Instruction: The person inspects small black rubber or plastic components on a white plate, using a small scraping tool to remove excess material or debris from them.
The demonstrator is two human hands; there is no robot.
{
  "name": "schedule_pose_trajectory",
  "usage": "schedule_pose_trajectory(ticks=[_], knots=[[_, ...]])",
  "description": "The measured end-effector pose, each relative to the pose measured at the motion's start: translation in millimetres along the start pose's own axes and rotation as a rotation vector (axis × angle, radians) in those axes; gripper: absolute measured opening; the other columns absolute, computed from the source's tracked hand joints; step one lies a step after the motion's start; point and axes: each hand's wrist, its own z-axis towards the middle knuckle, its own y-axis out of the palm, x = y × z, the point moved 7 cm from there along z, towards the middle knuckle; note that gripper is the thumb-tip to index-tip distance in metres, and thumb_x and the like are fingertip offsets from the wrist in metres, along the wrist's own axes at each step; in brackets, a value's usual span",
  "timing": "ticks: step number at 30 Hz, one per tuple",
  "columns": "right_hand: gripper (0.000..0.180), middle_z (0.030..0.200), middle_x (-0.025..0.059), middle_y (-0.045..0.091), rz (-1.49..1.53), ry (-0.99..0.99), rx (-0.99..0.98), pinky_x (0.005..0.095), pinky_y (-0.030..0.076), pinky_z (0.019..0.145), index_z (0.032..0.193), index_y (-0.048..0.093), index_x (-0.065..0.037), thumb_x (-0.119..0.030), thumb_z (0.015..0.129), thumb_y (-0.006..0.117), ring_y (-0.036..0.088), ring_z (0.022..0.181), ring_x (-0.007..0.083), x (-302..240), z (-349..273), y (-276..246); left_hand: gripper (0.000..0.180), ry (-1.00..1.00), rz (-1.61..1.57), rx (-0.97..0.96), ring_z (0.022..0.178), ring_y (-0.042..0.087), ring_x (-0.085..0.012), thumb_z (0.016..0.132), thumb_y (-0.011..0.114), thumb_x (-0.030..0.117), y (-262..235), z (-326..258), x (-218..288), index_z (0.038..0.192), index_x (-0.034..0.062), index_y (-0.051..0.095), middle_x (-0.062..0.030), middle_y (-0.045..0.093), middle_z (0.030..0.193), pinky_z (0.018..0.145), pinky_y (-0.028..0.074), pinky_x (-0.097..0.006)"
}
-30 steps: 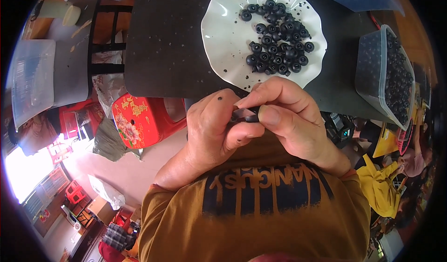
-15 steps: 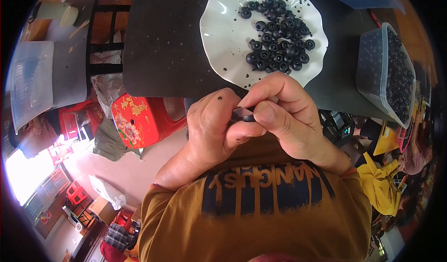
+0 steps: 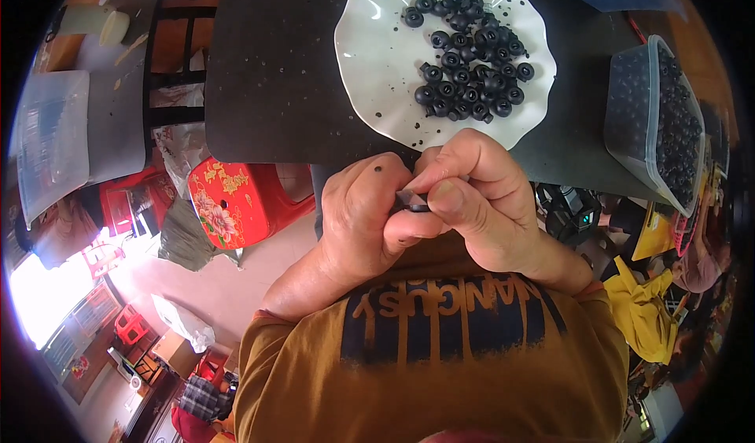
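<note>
black piece [image 3: 418, 208] (half-hidden) between hands [image 3: 358, 215] [image 3: 491, 207]

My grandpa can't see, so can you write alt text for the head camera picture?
A person's left hand and right hand hold a small black piece together. Beyond them, a wavy-edged white plate of round black parts sits on a dark table, with a clear tub of dark pieces at the right.

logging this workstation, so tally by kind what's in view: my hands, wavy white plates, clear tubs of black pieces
Hands: 2 (left hand, right hand)
Wavy white plate: 1
Clear tub of black pieces: 1
Total: 4

The black pieces themselves overlap too much to count exactly.
</note>
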Motion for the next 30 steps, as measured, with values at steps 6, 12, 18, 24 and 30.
schedule_pose_trajectory(ticks=[6,12,18,24,30], knots=[[0.013,0.085,0.0069,0.058,-0.083,-0.035,0.007,0.0181,0.047,0.070,0.096,0.047,0.002,-0.010,0.092,0.047,0.059,0.081,0.0077,2.2,-2.3,-3.1,0.052,0.141,0.100,0.020,0.044,0.045,-0.0250,0.077,0.056,0.053,1.5,-3.8,5.6,0.066,0.0035,0.043,-0.0070,0.041,0.055,0.039,0.035,-0.032],[0.015,0.072,0.0014,0.049,0.080,0.056,0.064,0.0184,0.034,0.057,0.091,0.051,-0.003,-0.017,0.090,0.052,0.040,0.062,0.0046,4.7,-1.7,5.3,0.052,0.201,0.124,0.029,0.043,0.045,-0.0241,0.076,0.057,0.053,-2.3,-5.0,10.7,0.064,0.0035,0.043,-0.0071,0.041,0.053,0.038,0.035,-0.032],[0.018,0.079,0.0044,0.055,0.092,0.170,0.092,0.0167,0.033,0.055,0.090,0.051,-0.003,-0.021,0.090,0.053,0.042,0.061,0.0031,9.1,-2.2,1.8,0.057,0.116,0.027,0.030,0.039,0.044,-0.0218,0.072,0.057,0.058,-8.4,-6.3,2.9,0.065,0.0032,0.043,-0.0070,0.043,0.052,0.036,0.033,-0.031],[0.012,0.080,0.0012,0.055,0.183,0.161,0.060,0.0152,0.045,0.065,0.094,0.050,-0.001,-0.013,0.092,0.048,0.060,0.077,0.0058,11.0,-4.1,5.0,0.057,0.127,0.068,-0.002,0.040,0.044,-0.0219,0.070,0.059,0.058,-9.1,-5.1,3.5,0.066,0.0037,0.043,-0.0062,0.043,0.053,0.036,0.034,-0.031],[0.013,0.081,0.0015,0.054,0.116,0.145,0.067,0.0163,0.046,0.068,0.095,0.049,-0.001,-0.013,0.092,0.048,0.060,0.079,0.0072,12.2,-4.9,3.9,0.056,0.113,0.127,0.004,0.043,0.046,-0.0228,0.069,0.059,0.058,-6.6,-7.3,0.9,0.066,0.0045,0.043,-0.0062,0.043,0.054,0.038,0.035,-0.032]])
